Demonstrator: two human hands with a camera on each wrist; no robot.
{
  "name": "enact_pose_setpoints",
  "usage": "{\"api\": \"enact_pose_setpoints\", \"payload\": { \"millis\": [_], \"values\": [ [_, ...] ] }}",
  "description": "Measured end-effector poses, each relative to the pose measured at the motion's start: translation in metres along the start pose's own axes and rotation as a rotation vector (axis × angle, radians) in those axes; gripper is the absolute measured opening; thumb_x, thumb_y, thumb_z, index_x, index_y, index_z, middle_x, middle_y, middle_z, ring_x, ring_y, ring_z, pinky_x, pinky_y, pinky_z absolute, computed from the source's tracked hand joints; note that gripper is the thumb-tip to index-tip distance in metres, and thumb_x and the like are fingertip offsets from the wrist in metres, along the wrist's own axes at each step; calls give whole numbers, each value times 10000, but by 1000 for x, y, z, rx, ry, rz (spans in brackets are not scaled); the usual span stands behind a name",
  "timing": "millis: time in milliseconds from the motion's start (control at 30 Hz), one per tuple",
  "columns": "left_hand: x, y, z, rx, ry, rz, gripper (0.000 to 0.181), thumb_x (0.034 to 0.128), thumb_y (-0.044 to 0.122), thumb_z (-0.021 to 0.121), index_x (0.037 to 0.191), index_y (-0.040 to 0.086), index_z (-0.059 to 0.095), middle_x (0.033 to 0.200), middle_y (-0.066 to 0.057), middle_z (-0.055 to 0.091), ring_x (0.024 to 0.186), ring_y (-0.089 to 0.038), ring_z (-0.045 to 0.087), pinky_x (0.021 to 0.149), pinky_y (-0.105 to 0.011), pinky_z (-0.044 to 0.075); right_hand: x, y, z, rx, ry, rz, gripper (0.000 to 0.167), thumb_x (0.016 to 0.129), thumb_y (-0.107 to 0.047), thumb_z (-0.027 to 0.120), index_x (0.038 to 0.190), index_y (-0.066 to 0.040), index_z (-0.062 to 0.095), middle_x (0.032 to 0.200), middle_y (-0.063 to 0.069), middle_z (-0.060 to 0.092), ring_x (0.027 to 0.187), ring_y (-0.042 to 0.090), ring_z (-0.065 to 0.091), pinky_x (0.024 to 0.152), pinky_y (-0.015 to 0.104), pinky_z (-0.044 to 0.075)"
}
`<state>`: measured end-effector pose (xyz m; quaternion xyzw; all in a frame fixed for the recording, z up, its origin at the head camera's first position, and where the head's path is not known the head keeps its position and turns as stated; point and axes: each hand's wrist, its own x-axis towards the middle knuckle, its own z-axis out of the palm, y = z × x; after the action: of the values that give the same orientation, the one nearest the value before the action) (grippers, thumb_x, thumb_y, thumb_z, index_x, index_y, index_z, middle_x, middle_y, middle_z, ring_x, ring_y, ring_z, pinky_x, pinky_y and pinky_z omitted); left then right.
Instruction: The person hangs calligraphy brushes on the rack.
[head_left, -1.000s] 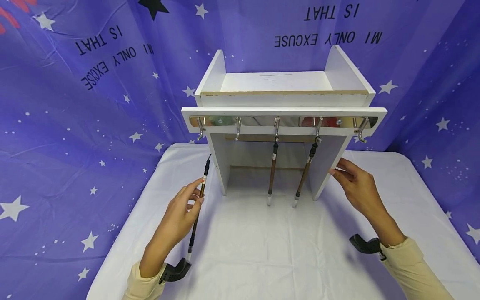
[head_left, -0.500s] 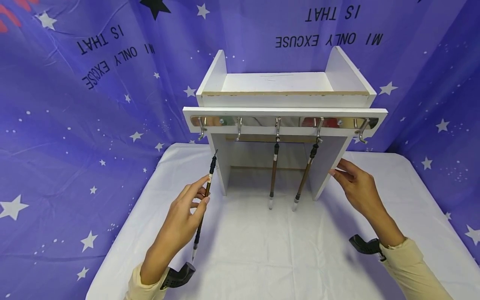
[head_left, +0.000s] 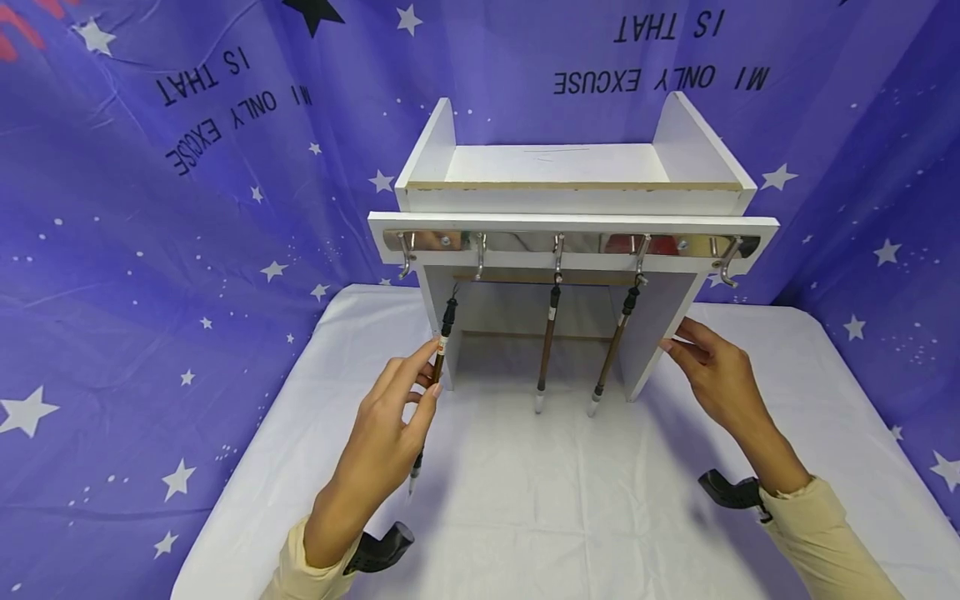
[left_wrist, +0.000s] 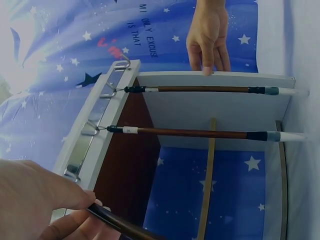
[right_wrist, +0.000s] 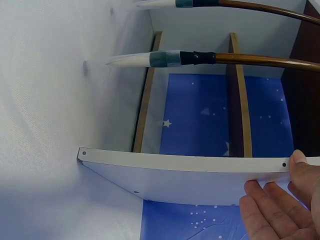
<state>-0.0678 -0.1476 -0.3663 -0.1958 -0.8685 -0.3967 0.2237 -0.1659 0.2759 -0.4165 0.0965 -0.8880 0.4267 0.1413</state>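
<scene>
My left hand (head_left: 386, 433) pinches a writing brush (head_left: 448, 317) between thumb and fingers, its loop end up and pale tip down. The loop is just below the second hook from the left (head_left: 481, 258), slightly left of it and apart. Two similar brushes hang by their loops: one on the middle hook (head_left: 547, 350), one on the hook to its right (head_left: 615, 346). My right hand (head_left: 716, 375) holds the right side panel of the white rack (head_left: 570, 222); its thumb lies on the front edge, the fingers against the outer face.
A mirror-like metal strip (head_left: 517, 242) carries the hooks along the rack's front rail. An open-fronted upper shelf (head_left: 555, 162) stands behind the rail. White cloth (head_left: 540, 500) covers the table. A purple starry curtain (head_left: 225, 250) hangs behind and to both sides.
My left hand has carried the brush right and slightly up, from outside the left side panel to in front of it. The right hand stays on the panel.
</scene>
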Motion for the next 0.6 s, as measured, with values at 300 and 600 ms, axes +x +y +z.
{"api": "enact_pose_setpoints", "payload": {
  "millis": [300, 600],
  "values": [
    [11, 3, 15, 30, 69, 33, 634, 1009, 9, 693, 1582, 203, 503, 1155, -71, 644, 1020, -158, 670, 765, -292, 629, -1, 2, 1, 3, 1, 4, 475, 1077, -300, 647, 1514, -123, 590, 1437, 175, 654, 1060, -239, 537, 852, -13, 465],
    [15, 3, 21, 48, 100, 28, 634, 1009, 17, 698, 1580, 220, 510, 1169, -77, 645, 1002, -178, 678, 603, -248, 563, 0, 1, -2, 0, -4, 10, 481, 1077, -321, 643, 1517, -134, 588, 1445, 176, 649, 1064, -227, 543, 849, -13, 465]
  ]
}}
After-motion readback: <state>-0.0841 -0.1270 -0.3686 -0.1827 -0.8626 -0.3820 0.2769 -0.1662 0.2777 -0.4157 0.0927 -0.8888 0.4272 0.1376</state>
